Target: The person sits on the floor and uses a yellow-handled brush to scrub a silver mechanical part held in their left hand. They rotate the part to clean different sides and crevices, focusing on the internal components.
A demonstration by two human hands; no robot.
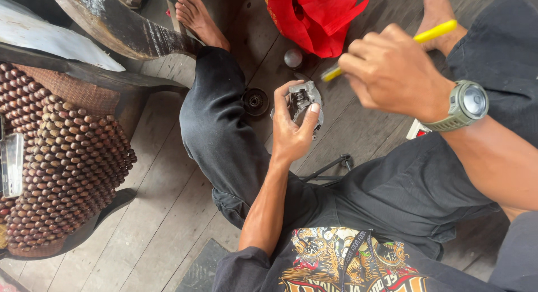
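Observation:
My left hand (291, 129) grips a small grey metal part (303, 97) with holes and edges, held up between my knees. My right hand (389, 73) is closed around a thin yellow-handled tool (434, 31), its tip pointing down-left toward the metal part without touching it. A grey-green watch (465, 104) sits on my right wrist. I sit on a wooden floor in black trousers, feet bare.
A black round disc (255, 101) and a small silver ball (293, 58) lie on the floor planks beyond the part. A red bag (316, 14) lies further off. A chair with a wooden-bead seat cover (61, 157) stands at left. A black rod (330, 168) lies by my leg.

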